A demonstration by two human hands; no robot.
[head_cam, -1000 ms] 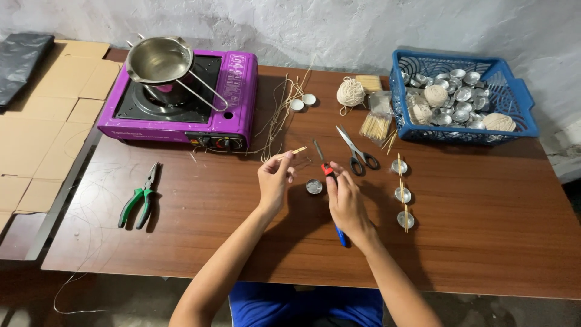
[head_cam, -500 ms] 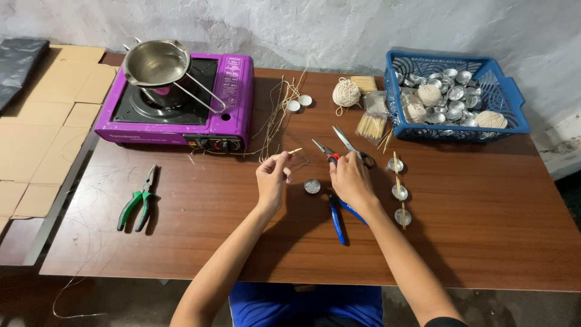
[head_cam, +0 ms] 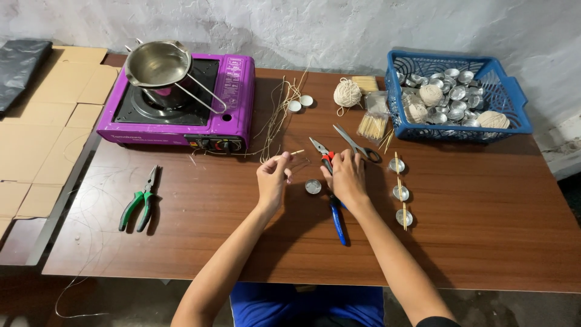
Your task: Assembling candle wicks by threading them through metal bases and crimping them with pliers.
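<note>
Left hand (head_cam: 273,177) at frame centre pinches a thin pale wick piece (head_cam: 296,152). Right hand (head_cam: 346,174) grips blue-handled red-jointed metal pliers (head_cam: 331,189), round metal cup (head_cam: 313,186) between the hands.

Rear wall (head_cam: 339,24): rough whitewashed plaster, mottled grey, uneven surface (staining heaviest toward the right). Work surface: rectangular brown wood-grain laminate table (head_cam: 484,242), set against the wall. Left of the table, flattened tan cardboard sheets (head_cam: 36,133) cover the floor; a black plastic sheet (head_cam: 21,66) lies at their far corner. Lighting even, diffuse, shadows soft.
</note>
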